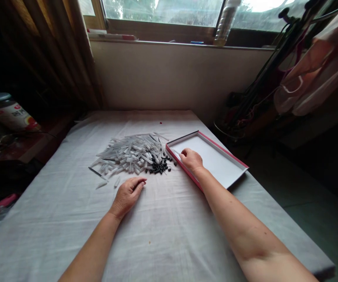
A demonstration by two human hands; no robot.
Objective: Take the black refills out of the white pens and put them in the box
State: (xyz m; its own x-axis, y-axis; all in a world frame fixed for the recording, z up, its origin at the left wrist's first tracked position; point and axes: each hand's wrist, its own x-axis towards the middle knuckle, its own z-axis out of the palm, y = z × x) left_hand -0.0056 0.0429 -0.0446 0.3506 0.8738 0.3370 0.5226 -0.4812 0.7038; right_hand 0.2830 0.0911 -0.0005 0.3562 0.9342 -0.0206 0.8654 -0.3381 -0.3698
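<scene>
My right hand (pixel 191 159) is over the left side of a shallow box lid (pixel 222 160), white inside with a red rim. Its fingers pinch a thin whitish stick, pointing left over the lid. My left hand (pixel 128 196) rests on the tablecloth in front of the heap, thumb and fingers closed together; whatever they may hold is hidden. A heap of translucent, tube-like plastic pieces (pixel 128 152) lies beyond it. Small black plugs (pixel 159 166) are gathered at the heap's right front edge. A dark thin rod (pixel 95 171) and a few loose translucent pieces lie at its left.
A white cloth (pixel 69 219) covers the table. Behind stand a wall and a window with a plastic bottle (pixel 226 23) on the sill. A lidded jar (pixel 9 111) is at the left, beside a curtain. Dark poles and hanging cloth (pixel 318 70) are at the right.
</scene>
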